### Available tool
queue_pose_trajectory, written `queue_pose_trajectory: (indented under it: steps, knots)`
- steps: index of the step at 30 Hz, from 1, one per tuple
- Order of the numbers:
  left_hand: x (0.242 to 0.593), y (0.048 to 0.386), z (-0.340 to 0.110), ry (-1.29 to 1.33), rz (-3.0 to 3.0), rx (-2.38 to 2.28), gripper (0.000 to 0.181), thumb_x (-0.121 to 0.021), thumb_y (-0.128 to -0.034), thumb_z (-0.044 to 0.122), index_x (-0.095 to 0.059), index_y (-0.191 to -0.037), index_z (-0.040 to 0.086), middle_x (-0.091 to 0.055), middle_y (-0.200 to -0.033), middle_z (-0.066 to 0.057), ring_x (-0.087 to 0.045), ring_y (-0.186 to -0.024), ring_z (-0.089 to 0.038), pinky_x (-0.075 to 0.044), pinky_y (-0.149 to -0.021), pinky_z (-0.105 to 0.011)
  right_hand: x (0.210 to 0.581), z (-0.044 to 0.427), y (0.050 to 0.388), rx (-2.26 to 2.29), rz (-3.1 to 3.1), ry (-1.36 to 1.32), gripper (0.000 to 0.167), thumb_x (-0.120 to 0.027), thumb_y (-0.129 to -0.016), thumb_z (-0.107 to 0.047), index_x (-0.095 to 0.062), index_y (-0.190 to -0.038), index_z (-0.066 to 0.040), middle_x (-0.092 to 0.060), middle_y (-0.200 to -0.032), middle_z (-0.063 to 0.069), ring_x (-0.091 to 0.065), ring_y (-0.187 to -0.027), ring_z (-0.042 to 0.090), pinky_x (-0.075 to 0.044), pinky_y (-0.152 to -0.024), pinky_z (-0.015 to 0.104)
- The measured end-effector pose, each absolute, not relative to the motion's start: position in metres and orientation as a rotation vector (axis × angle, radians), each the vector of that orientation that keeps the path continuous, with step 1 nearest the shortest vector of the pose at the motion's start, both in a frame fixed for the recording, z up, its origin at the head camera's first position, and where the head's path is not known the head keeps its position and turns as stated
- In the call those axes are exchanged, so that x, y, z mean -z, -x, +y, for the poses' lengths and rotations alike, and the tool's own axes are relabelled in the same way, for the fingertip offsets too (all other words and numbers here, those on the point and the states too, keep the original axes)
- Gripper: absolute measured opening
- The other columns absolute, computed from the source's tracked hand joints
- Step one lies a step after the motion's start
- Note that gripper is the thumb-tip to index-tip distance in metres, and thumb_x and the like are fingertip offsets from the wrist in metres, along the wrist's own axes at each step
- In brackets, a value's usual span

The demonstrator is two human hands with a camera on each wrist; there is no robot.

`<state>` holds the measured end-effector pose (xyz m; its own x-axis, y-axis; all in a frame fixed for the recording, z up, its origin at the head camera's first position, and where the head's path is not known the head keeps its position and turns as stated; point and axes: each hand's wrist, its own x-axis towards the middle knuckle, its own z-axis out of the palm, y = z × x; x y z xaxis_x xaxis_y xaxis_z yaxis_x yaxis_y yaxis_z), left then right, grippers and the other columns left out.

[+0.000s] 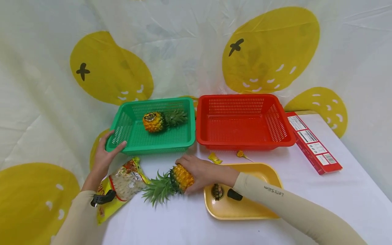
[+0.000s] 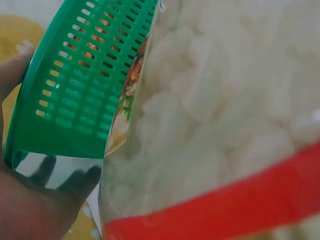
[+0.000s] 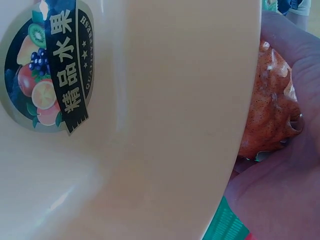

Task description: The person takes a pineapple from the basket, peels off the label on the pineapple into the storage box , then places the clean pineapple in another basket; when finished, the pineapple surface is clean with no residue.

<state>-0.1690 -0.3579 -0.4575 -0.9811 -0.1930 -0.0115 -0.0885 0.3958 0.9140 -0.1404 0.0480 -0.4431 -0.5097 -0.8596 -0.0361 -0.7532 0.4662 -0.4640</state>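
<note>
My right hand [image 1: 199, 172] grips a small pineapple [image 1: 183, 177] by its orange body, low over the white table, its leafy crown [image 1: 160, 190] pointing left. Part of that fruit [image 3: 272, 100] shows against the palm in the right wrist view. On the left, my left hand [image 1: 105, 153] holds the near left corner of the green basket [image 1: 150, 148], thumb toward the rim. In the left wrist view, fingers [image 2: 75, 185] reach around the basket's edge. A second pineapple [image 1: 154, 121], bearing a dark label, lies on its side inside the green basket.
A red basket [image 1: 245, 144] stands beside the green one. A gold tray [image 1: 242, 212] with a fruit sticker [image 1: 217, 191] lies under the right forearm. Around them are a yellow snack bag [image 1: 125, 180], a yellow wrapped sweet [image 1: 215, 158], a lollipop [image 1: 241, 154] and a red box [image 1: 315, 146].
</note>
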Motion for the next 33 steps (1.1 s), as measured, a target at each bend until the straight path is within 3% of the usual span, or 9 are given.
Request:
queue_pose_trajectory:
  steps: [5,8,15,21,33]
  knots:
    - [0.460,0.167,-0.361,-0.222,-2.466,1.845,0.083,-0.073,-0.1031,0.028,-0.024,-0.170,0.032,-0.013,-0.171,-0.014,-0.028,-0.147,-0.043,-0.048,-0.097,-0.021,0.444,0.047,0.141,0.569,2.454,1.375,0.101,-0.090,-0.083,-0.050,-0.039,-0.157,-0.005,-0.046,-0.150,0.011,-0.048,-0.133,0.024,-0.045,-0.110,0.036]
    - [0.462,0.167,-0.362,-0.235,-2.421,1.918,0.083,-0.074,-0.1026,0.026,-0.025,-0.169,0.036,-0.009,-0.172,-0.014,-0.025,-0.148,-0.044,-0.050,-0.089,-0.013,0.444,0.047,0.141,0.579,2.448,1.378,0.101,-0.090,-0.083,-0.051,-0.039,-0.157,-0.004,-0.045,-0.150,0.011,-0.048,-0.134,0.024,-0.045,-0.111,0.036]
    - [0.466,0.169,-0.364,-0.259,-2.397,1.959,0.084,-0.076,-0.1009,0.029,-0.027,-0.168,0.040,-0.015,-0.169,-0.016,-0.031,-0.144,-0.041,-0.051,-0.104,-0.034,0.445,0.050,0.143,0.628,2.410,1.392,0.106,-0.095,-0.079,-0.044,-0.037,-0.159,-0.004,-0.044,-0.152,0.012,-0.045,-0.138,0.026,-0.039,-0.116,0.038]
    - [0.467,0.169,-0.363,-0.257,-2.400,1.948,0.084,-0.076,-0.1011,0.029,-0.027,-0.168,0.039,-0.016,-0.169,-0.016,-0.031,-0.143,-0.039,-0.047,-0.109,-0.042,0.447,0.051,0.145,0.666,2.397,1.361,0.107,-0.097,-0.077,-0.040,-0.038,-0.158,-0.003,-0.045,-0.151,0.011,-0.046,-0.137,0.026,-0.039,-0.116,0.038]
    - [0.468,0.169,-0.363,-0.275,-2.419,1.903,0.083,-0.077,-0.1003,0.031,-0.028,-0.167,0.041,-0.020,-0.168,-0.014,-0.036,-0.141,-0.037,-0.053,-0.099,-0.028,0.450,0.052,0.145,0.741,2.374,1.355,0.102,-0.099,-0.075,-0.034,-0.041,-0.154,-0.005,-0.047,-0.146,0.010,-0.048,-0.129,0.022,-0.043,-0.112,0.037]
